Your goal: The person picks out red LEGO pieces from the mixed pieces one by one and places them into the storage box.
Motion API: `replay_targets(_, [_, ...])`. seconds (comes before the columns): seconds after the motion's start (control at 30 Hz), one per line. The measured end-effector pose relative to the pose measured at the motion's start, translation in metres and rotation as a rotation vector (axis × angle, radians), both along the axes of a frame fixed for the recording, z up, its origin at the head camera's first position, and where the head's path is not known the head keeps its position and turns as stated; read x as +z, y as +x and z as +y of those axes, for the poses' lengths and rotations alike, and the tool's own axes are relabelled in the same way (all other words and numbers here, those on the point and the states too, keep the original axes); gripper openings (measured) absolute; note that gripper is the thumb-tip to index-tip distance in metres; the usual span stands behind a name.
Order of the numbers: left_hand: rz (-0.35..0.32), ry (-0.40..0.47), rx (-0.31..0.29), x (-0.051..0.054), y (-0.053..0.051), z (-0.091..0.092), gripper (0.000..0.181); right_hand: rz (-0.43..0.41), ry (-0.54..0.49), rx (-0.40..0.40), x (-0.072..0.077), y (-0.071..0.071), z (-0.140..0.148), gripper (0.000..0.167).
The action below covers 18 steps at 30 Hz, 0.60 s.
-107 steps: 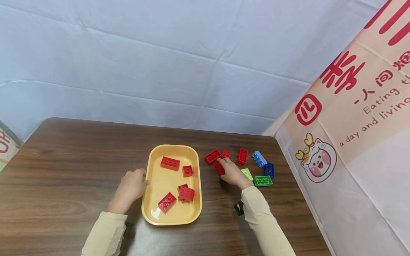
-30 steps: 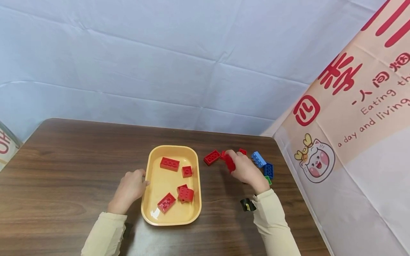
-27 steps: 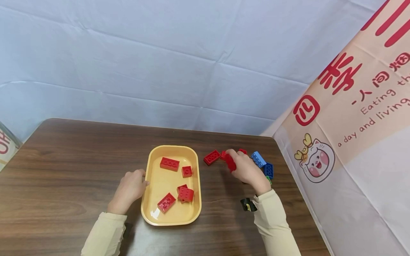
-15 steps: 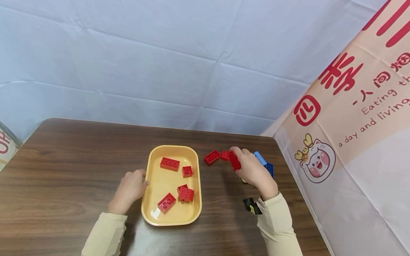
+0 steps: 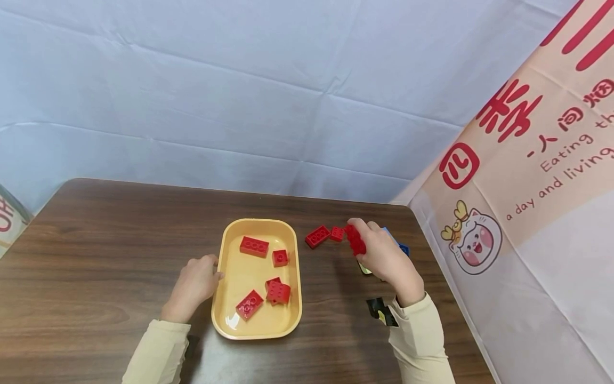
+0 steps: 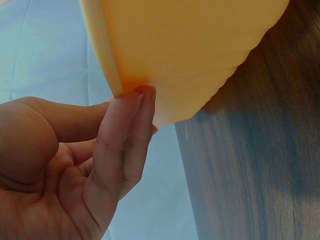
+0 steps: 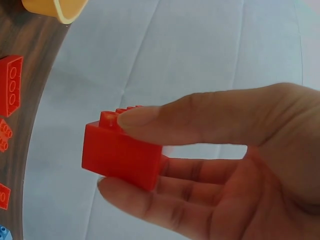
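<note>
A yellow tray [image 5: 240, 277] stands on the table with several red bricks [image 5: 254, 246] inside. At its left side is my left hand [image 5: 194, 285], whose thumb and fingers pinch the tray's rim in the left wrist view. To the right of the tray, my right hand [image 5: 388, 258] holds a red toy brick [image 7: 120, 155] above the table. Its thumb presses the studded top while fingers support the underside. A larger red brick [image 5: 317, 236] and a small red brick [image 5: 337, 233] lie left of this hand.
Partly hidden beneath the right hand are a light green brick [image 5: 365, 269] and a dark blue brick [image 5: 405, 249]. A black piece with a yellow mark [image 5: 382, 312] shows beside the right sleeve. White cloth [image 5: 216, 106] hangs behind the table.
My right hand has lifted the red brick off the table and moved right with it, covering more of the bricks there. My left hand has stayed at the tray's rim.
</note>
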<state>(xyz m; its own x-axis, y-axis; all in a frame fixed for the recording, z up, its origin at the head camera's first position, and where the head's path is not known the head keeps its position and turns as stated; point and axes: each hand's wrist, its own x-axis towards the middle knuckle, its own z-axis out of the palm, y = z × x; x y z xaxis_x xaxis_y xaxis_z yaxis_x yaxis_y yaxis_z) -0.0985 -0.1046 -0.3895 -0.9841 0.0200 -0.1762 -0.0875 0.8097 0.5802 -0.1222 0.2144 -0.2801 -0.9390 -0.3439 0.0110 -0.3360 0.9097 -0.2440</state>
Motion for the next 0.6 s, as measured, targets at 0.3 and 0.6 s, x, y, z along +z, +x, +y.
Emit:
replay_targets(0.3, [0.007, -0.001, -0.003, 0.000, 0.000, 0.000, 0.022, -0.005, -0.002, 0.000, 0.002, 0.000, -0.001, 0.061])
replay_targets(0.6, [-0.013, -0.002, 0.010, -0.002, 0.000, 0.001, 0.023, -0.031, 0.003, 0.016, -0.003, -0.001, -0.010, 0.060])
